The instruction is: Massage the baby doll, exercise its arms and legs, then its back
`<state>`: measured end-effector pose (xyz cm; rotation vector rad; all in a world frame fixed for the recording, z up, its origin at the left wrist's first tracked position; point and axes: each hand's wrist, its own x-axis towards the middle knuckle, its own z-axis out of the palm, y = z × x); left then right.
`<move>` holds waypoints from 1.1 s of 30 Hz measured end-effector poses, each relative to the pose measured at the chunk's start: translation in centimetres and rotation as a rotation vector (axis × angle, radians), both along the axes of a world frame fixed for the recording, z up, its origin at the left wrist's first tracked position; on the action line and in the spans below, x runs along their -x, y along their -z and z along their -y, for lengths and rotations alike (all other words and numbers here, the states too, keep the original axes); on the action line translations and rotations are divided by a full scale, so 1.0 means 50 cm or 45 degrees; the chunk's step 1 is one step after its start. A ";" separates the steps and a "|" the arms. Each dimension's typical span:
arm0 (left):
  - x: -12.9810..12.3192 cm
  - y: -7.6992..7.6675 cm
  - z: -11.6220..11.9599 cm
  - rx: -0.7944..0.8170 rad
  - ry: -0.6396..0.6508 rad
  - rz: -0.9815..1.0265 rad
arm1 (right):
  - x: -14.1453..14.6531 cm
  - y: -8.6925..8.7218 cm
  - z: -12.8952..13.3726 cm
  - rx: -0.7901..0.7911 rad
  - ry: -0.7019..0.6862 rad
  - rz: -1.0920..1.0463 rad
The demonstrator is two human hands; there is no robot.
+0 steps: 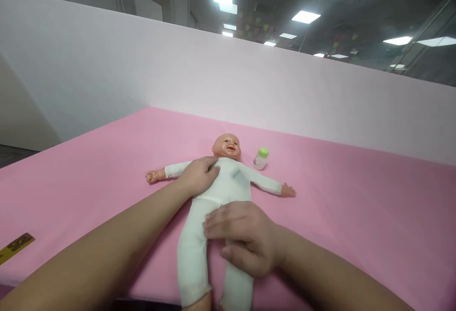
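A baby doll (231,183) with a white cloth body lies on its back on the pink surface (331,197), arms spread and head away from me. My left hand (200,174) rests on the doll's shoulder and chest at the left, its fingertips partly hidden at the shoulder. Over the doll's upper legs is my right hand (244,235), slightly blurred, with its fingers bent and the thumb apart from them; nothing shows between them. Beside the doll's head, on the right, stands a small bottle (261,159) with a green cap.
Behind the pink surface rises a white wall (249,83). A yellow and black strip (17,247) lies at the left near the front edge. The doll's feet reach the front edge of the surface.
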<state>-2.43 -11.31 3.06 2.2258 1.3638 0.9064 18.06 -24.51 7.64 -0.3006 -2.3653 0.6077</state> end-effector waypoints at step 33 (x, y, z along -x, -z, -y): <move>0.022 -0.062 0.085 -0.058 0.366 0.231 | -0.107 0.073 -0.198 0.263 0.941 0.337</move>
